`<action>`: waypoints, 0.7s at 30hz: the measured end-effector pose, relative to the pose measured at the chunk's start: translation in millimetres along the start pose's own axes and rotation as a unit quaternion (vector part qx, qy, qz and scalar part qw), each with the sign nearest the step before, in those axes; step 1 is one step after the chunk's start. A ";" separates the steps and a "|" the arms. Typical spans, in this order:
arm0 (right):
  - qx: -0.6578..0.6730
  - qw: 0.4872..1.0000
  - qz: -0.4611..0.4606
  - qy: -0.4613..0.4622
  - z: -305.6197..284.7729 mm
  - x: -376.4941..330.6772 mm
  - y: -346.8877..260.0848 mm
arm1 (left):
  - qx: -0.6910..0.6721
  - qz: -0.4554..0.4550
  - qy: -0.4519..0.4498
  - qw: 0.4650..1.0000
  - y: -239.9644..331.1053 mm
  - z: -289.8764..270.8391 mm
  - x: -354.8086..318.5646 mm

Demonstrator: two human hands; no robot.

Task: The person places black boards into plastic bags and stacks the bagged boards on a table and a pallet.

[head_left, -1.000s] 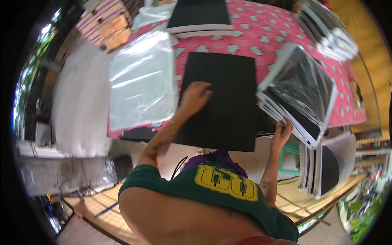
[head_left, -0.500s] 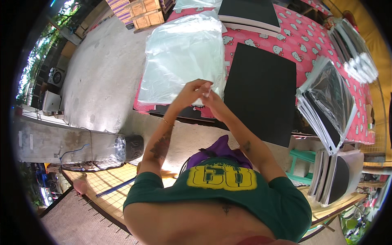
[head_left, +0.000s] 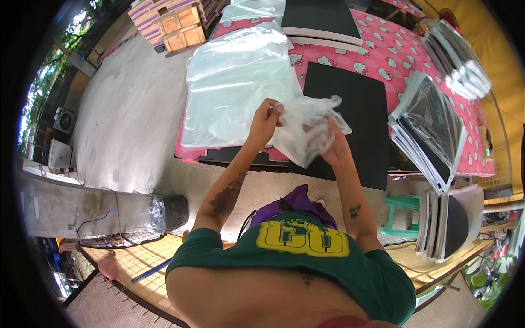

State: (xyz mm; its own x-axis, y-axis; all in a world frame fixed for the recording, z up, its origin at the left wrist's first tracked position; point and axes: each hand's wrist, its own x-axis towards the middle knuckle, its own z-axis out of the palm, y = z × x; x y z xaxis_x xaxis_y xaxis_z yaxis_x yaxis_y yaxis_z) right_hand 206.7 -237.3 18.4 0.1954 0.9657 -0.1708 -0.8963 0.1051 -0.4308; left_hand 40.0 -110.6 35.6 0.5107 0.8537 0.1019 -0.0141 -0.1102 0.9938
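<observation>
A crumpled clear plastic bag stretches between my two hands above the near edge of the table. My left hand pinches its left side, with thumb and fingers closed. At its right side my right hand grips the film, its fingers partly hidden by the folds. Below my left hand lies a flat stack of clear plastic bags. A large black board lies under and beyond my right hand, its near end reaching past the table edge.
The table wears a pink patterned cloth. More black boards are stacked at the back. Plastic-wrapped boards lie at the right, above a green stool and upright boards. Wooden crates stand far left.
My hands, close together before, have moved apart. My right hand has gone right, and the plastic bag is now spread between them. The view has shifted slightly.
</observation>
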 end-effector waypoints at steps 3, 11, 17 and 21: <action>0.032 0.999 -0.031 -0.030 -59.2 -17.6 -76.5 | 0.098 0.107 0.125 0.981 -71.6 -90.1 28.0; -0.249 0.890 -0.286 0.252 -62.0 -142.0 -204.5 | 0.372 0.379 0.626 0.572 78.4 -232.3 72.4; -0.272 0.933 -0.195 0.133 -17.2 -71.2 -75.2 | 0.278 0.080 -0.039 0.956 -16.4 -21.5 55.3; -0.292 0.943 -0.161 0.012 -20.8 -58.2 -42.1 | 0.124 0.064 -0.130 0.982 30.3 92.3 -28.4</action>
State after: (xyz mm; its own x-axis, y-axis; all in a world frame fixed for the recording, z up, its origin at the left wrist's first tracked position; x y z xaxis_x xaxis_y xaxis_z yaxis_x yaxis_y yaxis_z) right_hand 241.3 -302.8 28.0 0.4343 0.9001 0.0354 -0.4179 0.2362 -0.8773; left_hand 104.4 -185.2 58.7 0.7212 0.6694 0.1782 0.1012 -0.3563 0.9289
